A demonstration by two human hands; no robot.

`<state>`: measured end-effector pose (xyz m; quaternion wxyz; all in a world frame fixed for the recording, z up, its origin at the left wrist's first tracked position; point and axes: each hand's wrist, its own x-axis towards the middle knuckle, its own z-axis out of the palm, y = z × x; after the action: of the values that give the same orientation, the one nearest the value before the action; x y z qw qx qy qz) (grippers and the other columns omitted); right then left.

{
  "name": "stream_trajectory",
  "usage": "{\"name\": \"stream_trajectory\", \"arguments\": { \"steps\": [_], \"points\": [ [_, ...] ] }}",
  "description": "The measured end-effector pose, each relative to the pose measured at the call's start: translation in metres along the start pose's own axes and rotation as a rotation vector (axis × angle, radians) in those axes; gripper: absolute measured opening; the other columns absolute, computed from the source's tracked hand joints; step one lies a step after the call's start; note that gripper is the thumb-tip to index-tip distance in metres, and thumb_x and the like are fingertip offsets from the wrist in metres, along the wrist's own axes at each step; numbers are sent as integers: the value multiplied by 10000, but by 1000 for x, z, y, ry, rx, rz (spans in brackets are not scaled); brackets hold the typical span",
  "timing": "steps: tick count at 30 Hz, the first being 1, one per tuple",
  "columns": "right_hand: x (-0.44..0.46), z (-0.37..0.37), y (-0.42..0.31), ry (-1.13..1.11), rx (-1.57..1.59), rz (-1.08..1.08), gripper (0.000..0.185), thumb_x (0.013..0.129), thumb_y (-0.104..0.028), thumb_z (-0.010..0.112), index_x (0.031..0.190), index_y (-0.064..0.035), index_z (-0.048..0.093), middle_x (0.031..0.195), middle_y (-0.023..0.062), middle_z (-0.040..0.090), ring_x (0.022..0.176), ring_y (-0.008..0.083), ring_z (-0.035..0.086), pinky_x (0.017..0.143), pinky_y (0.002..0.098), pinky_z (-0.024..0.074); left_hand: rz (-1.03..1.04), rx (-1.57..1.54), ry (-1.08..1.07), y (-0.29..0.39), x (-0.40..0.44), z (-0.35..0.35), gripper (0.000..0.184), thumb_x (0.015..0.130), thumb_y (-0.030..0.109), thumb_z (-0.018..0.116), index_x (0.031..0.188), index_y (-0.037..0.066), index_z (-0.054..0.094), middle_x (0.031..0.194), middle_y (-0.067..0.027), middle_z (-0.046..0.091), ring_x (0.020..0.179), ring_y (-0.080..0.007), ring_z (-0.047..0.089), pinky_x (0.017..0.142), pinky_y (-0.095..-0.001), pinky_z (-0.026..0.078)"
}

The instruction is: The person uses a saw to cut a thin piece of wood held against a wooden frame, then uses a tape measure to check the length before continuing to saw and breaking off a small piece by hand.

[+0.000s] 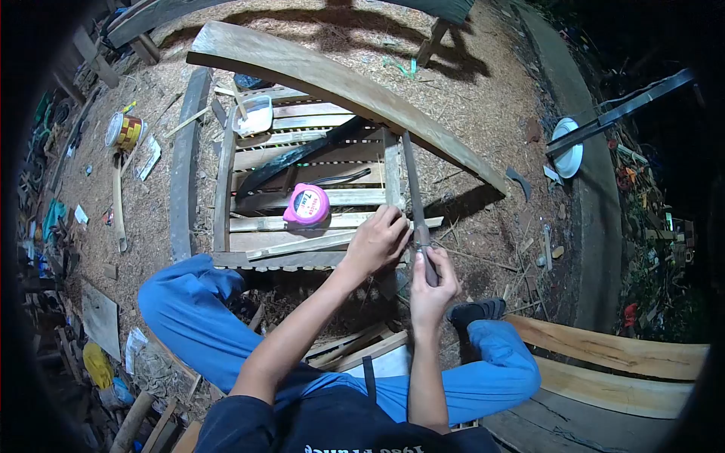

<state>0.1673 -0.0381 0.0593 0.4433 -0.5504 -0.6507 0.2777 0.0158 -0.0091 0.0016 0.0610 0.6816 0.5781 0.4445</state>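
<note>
My left hand (pixel 380 238) is closed, its fingers curled round a thin pale wooden strip (pixel 306 245) over the front right corner of a slatted wooden stand (pixel 392 170). In my right hand (pixel 435 285) is the near end of a long narrow dark blade-like tool (pixel 414 181); whether it is a knife or a file I cannot tell. Its far end reaches a curved wooden plank (pixel 325 75) lying across the stand's back. A pink tape measure (pixel 307 204) sits on the slats, left of my left hand.
On the stand are a dark sheath-like piece (pixel 291 160) and a white tub (pixel 255 115). A yellow-and-red can (pixel 125 131) and a long board (pixel 190 166) are to the left. At right are a white dish (pixel 566 147) and pale planks (pixel 604 347). Shavings cover the ground.
</note>
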Motion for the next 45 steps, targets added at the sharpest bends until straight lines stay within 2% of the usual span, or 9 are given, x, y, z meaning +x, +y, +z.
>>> {"name": "stream_trajectory", "arguments": {
  "steps": [5, 9, 11, 14, 18, 26, 29, 43, 45],
  "points": [
    [-15, 0, 10, 24, -53, -82, 153, 923, -3, 781, 1042, 64, 711, 1059, 226, 759, 958, 352, 765, 862, 420, 585, -57, -22, -18, 2, 0, -1, 190, 905, 137, 762, 971, 9, 639, 1016, -153, 594, 978, -351, 616, 803, -459, 539],
    [-46, -38, 12, -19, -111, -86, 200, 927, 29, 777, 1114, 79, 727, 1066, 188, 762, 955, 260, 758, 879, 367, 584, -84, -18, 10, 5, -2, 1, 165, 907, 118, 765, 980, 15, 658, 1000, -146, 604, 958, -349, 622, 798, -461, 535],
    [-74, -65, 9, -56, 155, 235, 213, 937, 60, 757, 1144, 100, 726, 1069, 135, 736, 961, 201, 721, 885, 311, 563, -94, -21, 33, 4, -1, 1, 135, 911, 98, 767, 974, 24, 673, 983, -138, 611, 933, -346, 627, 786, -460, 533],
    [-89, -95, 2, -50, 159, 211, 225, 955, 93, 726, 1177, 123, 709, 1067, 112, 696, 1007, 161, 666, 864, 284, 556, -81, -37, 1, 2, 0, -1, 152, 919, 114, 764, 994, 17, 675, 1000, -145, 618, 934, -352, 645, 790, -464, 545],
    [-65, -73, -15, 189, 280, 108, 181, 966, 90, 720, 1146, 103, 711, 1047, 106, 676, 941, 162, 651, 841, 283, 552, -84, -47, 2, 5, -2, -4, 144, 921, 120, 756, 992, 19, 682, 1008, -149, 620, 947, -350, 644, 809, -451, 554],
    [-8, -11, 16, 4, 164, 6, 220, 974, -13, 765, 1157, 105, 732, 1126, 110, 727, 1043, 144, 679, 899, 275, 549, -34, -57, 16, 0, -3, -1, 184, 882, 129, 769, 1000, 29, 668, 1032, -142, 615, 965, -347, 639, 822, -451, 551],
    [-2, -2, 21, 23, 187, -15, 148, 949, 12, 758, 1070, 88, 717, 949, 94, 693, 892, 159, 676, 844, 307, 551, -47, -31, -4, 2, -3, -2, 181, 887, 133, 765, 995, 31, 663, 1029, -141, 608, 964, -344, 635, 815, -454, 548],
    [1, 3, 12, 13, 15, -32, 164, 929, -2, 775, 1071, 59, 719, 1016, 198, 747, 927, 325, 755, 855, 400, 580, -52, -16, 29, 2, -2, 1, 159, 887, 116, 779, 959, 32, 664, 991, -126, 610, 914, -323, 626, 762, -434, 547],
    [-16, 12, 30, 60, 48, -55, 199, 969, -26, 761, 1134, 80, 728, 1141, 161, 756, 1018, 203, 722, 927, 362, 579, -41, -24, 39, 2, -2, 1, 149, 878, 97, 789, 948, 29, 676, 981, -126, 610, 905, -322, 626, 755, -433, 543]
  ]
}}
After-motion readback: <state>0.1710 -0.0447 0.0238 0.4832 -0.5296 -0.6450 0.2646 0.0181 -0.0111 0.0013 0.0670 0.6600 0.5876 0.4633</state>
